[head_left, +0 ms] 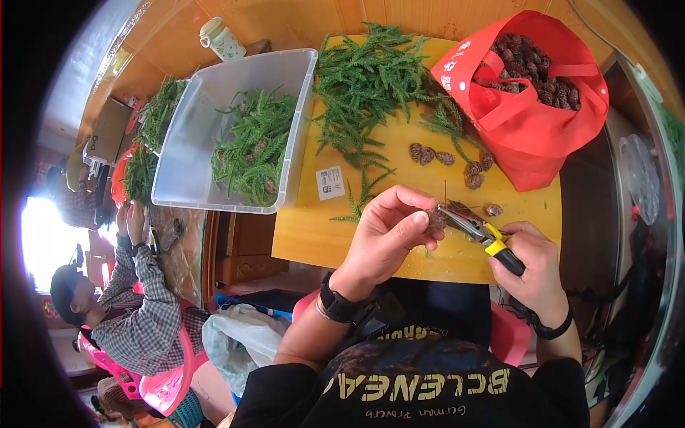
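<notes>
Between the thumb and fingers of my left hand [391, 232] is a small brown pine cone [434, 222], held above the front part of the yellow table [328, 246]. My right hand [531, 265] is wrapped round the black and yellow handles of a pair of pliers [492, 241]. The jaws of the pliers reach left to the cone, where a thin dark wire or stem [445, 191] stands up. Whether the jaws grip it is too small to tell. Loose pine cones [427, 154] lie behind my hands, and a single cone [493, 210] sits close to the pliers.
At the back right stands a red bag [521, 143] full of pine cones. Green artificial sprigs [371, 71] cover the table's back; a clear plastic bin [278, 207] at left holds more sprigs with cones. A white label card [330, 183] lies nearby. Another person [146, 314] sits at far left.
</notes>
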{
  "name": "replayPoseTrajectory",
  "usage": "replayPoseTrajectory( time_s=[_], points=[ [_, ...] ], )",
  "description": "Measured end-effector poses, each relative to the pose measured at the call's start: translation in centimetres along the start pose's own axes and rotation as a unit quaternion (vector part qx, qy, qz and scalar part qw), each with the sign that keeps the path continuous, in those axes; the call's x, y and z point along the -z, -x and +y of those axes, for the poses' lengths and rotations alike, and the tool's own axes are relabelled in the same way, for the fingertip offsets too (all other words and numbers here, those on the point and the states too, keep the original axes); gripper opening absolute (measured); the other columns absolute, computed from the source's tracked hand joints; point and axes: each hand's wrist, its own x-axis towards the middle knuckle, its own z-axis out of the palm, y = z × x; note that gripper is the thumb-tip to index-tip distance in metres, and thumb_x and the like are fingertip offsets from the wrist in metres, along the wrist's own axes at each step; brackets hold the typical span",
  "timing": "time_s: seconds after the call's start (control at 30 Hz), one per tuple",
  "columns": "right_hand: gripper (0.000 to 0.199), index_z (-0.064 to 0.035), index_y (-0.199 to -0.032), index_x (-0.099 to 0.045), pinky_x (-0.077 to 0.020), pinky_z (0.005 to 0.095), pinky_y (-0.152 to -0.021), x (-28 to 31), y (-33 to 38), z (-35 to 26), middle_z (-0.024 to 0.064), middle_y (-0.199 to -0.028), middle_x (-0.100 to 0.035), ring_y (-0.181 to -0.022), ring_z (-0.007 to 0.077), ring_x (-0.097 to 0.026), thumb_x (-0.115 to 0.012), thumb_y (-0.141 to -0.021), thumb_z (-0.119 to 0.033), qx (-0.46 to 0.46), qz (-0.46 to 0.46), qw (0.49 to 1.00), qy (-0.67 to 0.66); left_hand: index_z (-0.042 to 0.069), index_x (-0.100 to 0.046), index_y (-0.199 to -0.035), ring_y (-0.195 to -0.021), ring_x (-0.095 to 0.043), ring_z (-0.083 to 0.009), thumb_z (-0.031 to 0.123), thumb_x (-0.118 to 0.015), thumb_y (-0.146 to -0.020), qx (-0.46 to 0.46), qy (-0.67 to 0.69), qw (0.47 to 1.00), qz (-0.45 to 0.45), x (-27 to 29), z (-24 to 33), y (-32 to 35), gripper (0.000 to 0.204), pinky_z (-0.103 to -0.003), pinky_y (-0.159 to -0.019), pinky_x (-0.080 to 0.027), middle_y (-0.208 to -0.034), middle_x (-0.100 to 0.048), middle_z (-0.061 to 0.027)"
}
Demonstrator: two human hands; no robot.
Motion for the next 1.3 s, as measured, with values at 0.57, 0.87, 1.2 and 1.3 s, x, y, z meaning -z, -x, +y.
replayPoseTrajectory(
  time_s=[0.57,0.87,1.2,1.3],
  points=[
    [0.022,0.0007,-0.059,-0.041,-0.0484,0.0382,-0.067,-0.4,0.3,0.0,0.0124,-0.054,-0.040,-0.055,0.0331,-0.048,-0.063,-0.065,0.001,-0.013,0.006,1.000,-0.012,0.002,-0.052,-0.098,-0.075,-0.061,-0.0172,0.010,-0.060,-0.085,0.044,0.031,0.998,0.011,-0.1,0.4,-0.2,0.016,-0.022,-0.062,-0.050,-0.089,-0.059,-0.0131],
    [0.016,0.0023,-0.062,-0.046,-0.0429,0.0367,-0.056,-1.5,0.8,0.1,0.0149,-0.057,-0.043,-0.061,0.0330,-0.052,-0.061,-0.067,0.002,-0.035,0.036,0.999,-0.005,0.000,-0.057,-0.089,-0.077,-0.061,-0.0183,-0.009,-0.064,-0.073,-0.240,-0.377,0.893,0.047,-1.4,0.2,-0.5,0.021,-0.027,-0.070,-0.051,-0.094,-0.058,-0.0111],
    [0.013,0.0030,-0.065,-0.049,-0.0427,0.0353,-0.057,-1.8,1.4,0.3,0.0149,-0.060,-0.046,-0.063,0.0317,-0.054,-0.061,-0.068,-0.001,-0.051,0.033,0.998,-0.035,-0.006,-0.052,-0.105,-0.076,-0.063,-0.0158,0.010,-0.060,-0.086,-0.020,-0.177,0.981,0.073,-2.3,1.6,-0.4,0.026,-0.024,-0.069,-0.051,-0.089,-0.061,-0.0100],
    [0.011,0.0029,-0.066,-0.051,-0.0430,0.0351,-0.057,-1.8,1.6,0.3,0.0147,-0.060,-0.047,-0.065,0.0314,-0.055,-0.060,-0.068,-0.001,-0.042,0.032,0.998,-0.037,-0.006,-0.054,-0.102,-0.075,-0.063,-0.0149,0.006,-0.061,-0.084,0.000,-0.181,0.982,0.053,-1.7,1.7,-0.3,0.023,-0.024,-0.070,-0.051,-0.088,-0.061,-0.0097]
  ],
)
